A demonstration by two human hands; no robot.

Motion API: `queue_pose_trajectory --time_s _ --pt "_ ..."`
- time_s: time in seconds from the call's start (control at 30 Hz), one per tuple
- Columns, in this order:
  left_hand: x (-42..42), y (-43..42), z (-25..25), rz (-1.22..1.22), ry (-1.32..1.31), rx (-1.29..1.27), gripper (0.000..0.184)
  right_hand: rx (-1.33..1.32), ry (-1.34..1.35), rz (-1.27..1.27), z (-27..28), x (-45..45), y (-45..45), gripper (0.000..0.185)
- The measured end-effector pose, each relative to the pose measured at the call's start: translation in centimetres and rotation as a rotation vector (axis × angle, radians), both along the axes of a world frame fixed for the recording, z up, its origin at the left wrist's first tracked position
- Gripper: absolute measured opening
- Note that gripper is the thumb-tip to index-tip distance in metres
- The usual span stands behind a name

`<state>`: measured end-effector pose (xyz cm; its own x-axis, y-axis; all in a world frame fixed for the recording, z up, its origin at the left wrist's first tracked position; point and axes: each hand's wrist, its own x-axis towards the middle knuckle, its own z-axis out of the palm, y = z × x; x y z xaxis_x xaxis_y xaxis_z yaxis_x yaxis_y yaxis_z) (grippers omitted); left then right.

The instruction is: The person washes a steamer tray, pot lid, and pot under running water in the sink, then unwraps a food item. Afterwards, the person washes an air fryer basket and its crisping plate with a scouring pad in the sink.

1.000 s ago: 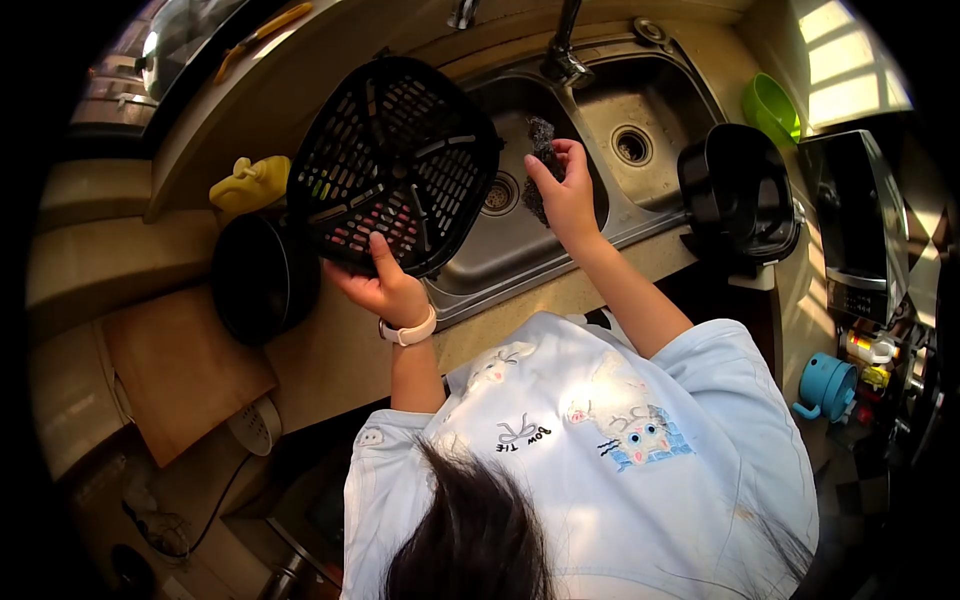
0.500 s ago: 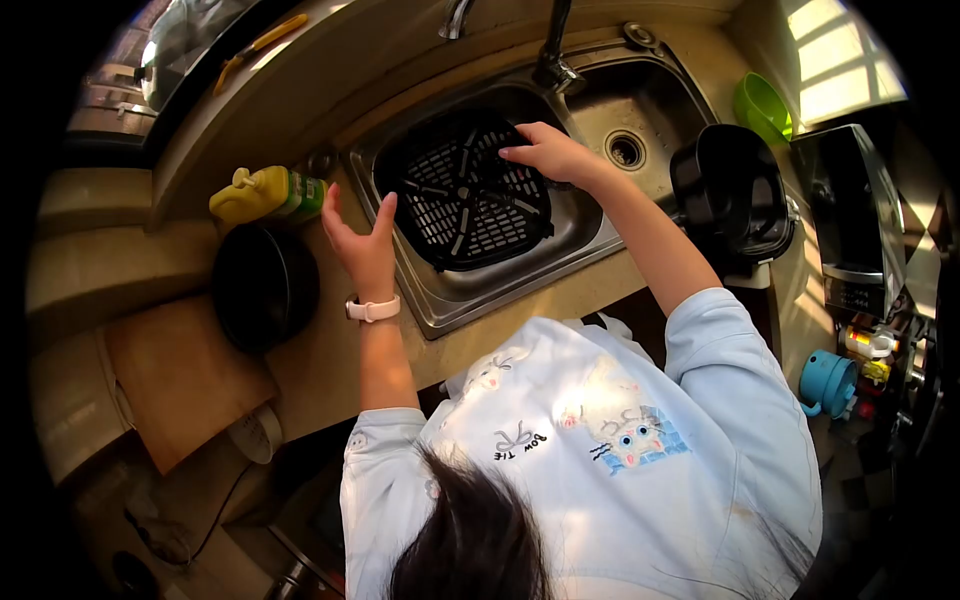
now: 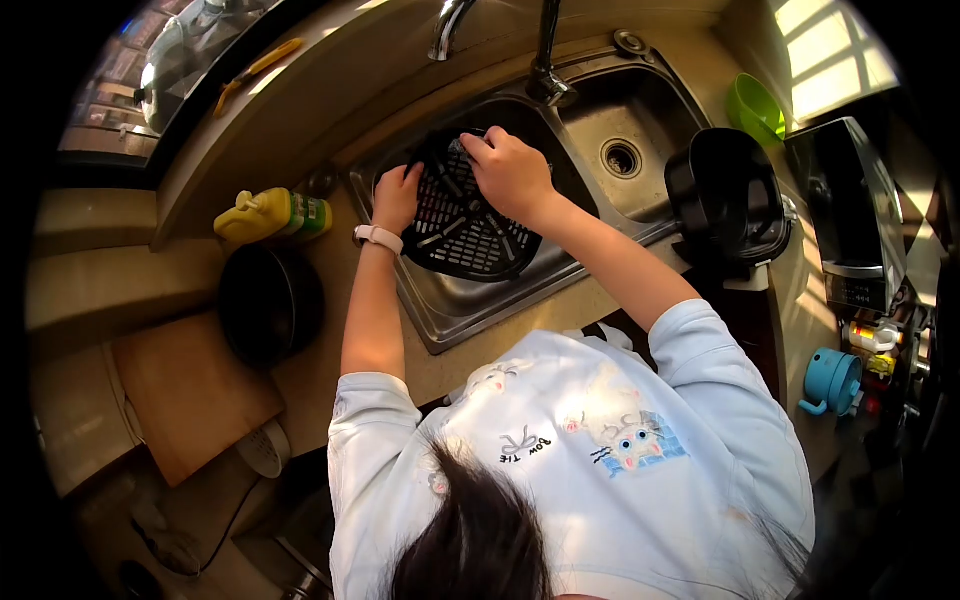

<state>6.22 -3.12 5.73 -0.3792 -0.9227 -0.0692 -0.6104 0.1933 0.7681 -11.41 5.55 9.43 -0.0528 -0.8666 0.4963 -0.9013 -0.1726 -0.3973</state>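
A black slotted air fryer tray (image 3: 470, 225) is tilted over the left basin of the steel sink (image 3: 425, 315). My left hand (image 3: 397, 200), with a pale watch band at the wrist, is closed on the tray's left edge. My right hand (image 3: 512, 175) lies over the upper part of the tray, fingers bent and pressed together. A small greyish, shiny patch shows at its fingertips, too small to name. Part of the tray is hidden behind the right hand.
The tap (image 3: 548, 85) rises behind the basins. At left are a yellow bottle (image 3: 265, 217), a black pot (image 3: 268, 305) and a wooden board (image 3: 195, 395). At right stand a black air fryer basket (image 3: 730, 195), a green bowl (image 3: 757, 108) and a microwave (image 3: 850, 210).
My left hand has moved from open beside the tray to gripping its left edge. My right hand has shifted left and closed its fingers. The tray has turned and tilted.
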Motion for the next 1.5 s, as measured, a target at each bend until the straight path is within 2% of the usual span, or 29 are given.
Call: queue_pose_trajectory --time_s 0.07,0.17,0.27,0.33,0.4,0.43,0.47,0.5,0.53,0.6,0.67,0.73,0.77,0.8,0.87,0.93,0.97,1.1,1.2,1.23,1.3,1.43,1.5 --pt "-1.1 1.2 0.9 -0.008 -0.059 0.024 0.034 -0.050 0.106 -0.083 -1.6 0.5 -1.0 0.027" --pt "-1.8 2.8 1.3 0.004 -0.071 -0.049 0.034 -0.112 0.021 -0.107 -2.3 1.9 -1.5 0.029" --pt "-1.6 3.3 1.4 0.050 -0.072 -0.083 0.034 -0.103 0.065 -0.046 -2.8 2.4 -0.7 0.030" --pt "-1.2 3.6 1.1 0.064 -0.086 -0.109 0.035 -0.070 0.094 0.012 -2.7 1.9 0.4 0.023" --pt "-0.7 3.6 0.7 0.088 -0.155 -0.113 0.035 0.165 0.182 0.296 -2.7 1.1 1.4 0.022" --pt "-0.3 3.5 0.0 0.090 -0.153 -0.111 0.035 0.366 0.219 0.362 -2.1 0.9 2.0 0.013" --pt "0.2 3.2 -1.2 0.222 -0.120 -0.125 0.035 0.473 0.188 0.385 -1.3 0.2 2.7 0.012" --pt "0.6 2.9 -2.1 0.352 -0.086 -0.141 0.035 0.409 0.068 0.288 -1.4 -0.9 2.9 0.014" --pt "0.9 2.6 -2.5 0.352 -0.082 -0.144 0.035 0.342 -0.050 0.192 -1.4 -2.3 2.7 0.016" --pt "1.8 2.1 -3.3 0.461 0.269 0.044 0.035 0.435 -0.257 -0.120 -2.0 -6.1 0.1 0.032" --pt "2.5 1.2 -5.9 0.496 0.364 0.083 0.032 0.558 -0.371 -0.243 -1.0 -9.6 -2.3 0.051" --pt "1.7 1.3 -5.6 0.660 0.718 0.324 0.032 0.645 -0.267 -0.287 -1.4 -12.0 -5.1 0.064" --pt "1.3 1.3 -5.2 0.669 0.772 0.383 0.032 0.690 -0.212 -0.266 -2.2 -13.0 -6.8 0.069" --pt "0.7 1.5 -4.8 0.675 0.870 0.445 0.032 0.776 -0.271 -0.239 -2.9 -14.0 -7.9 0.069" --pt "-0.8 2.0 -3.6 0.765 0.948 0.545 0.033 0.882 -0.198 -0.219 -2.8 -14.6 -8.7 0.063" --pt "-1.6 2.3 -2.5 0.712 1.007 0.621 0.039 0.722 -0.205 -0.129 -4.4 -14.8 -8.5 0.056" --pt "-1.6 1.9 -3.4 0.699 1.068 0.680 0.045 0.742 -0.197 -0.151 -4.4 -15.0 -8.2 0.051" --pt "-2.2 0.6 -5.1 0.737 1.124 0.694 0.035 0.668 -0.190 -0.099 -4.7 -15.1 -6.9 0.045" --pt "-2.9 0.2 -5.6 0.805 1.181 0.688 0.035 0.650 -0.118 -0.098 -5.3 -15.2 -6.5 0.043" --pt "-3.1 0.1 -5.6 0.803 1.185 0.687 0.035 0.659 -0.125 -0.118 -5.3 -15.0 -6.4 0.043" --pt "-3.5 0.1 -5.3 0.700 1.244 0.669 0.048 0.621 -0.090 -0.119 -5.6 -14.9 -6.1 0.039" --pt "-4.7 -0.1 -4.4 0.646 1.294 0.692 0.046 0.666 -0.049 -0.169 -5.6 -14.3 -5.6 0.041" --pt "-5.5 0.0 -4.0 0.668 1.345 0.700 0.038 0.633 -0.163 -0.176 -5.3 -13.9 -5.0 0.044"
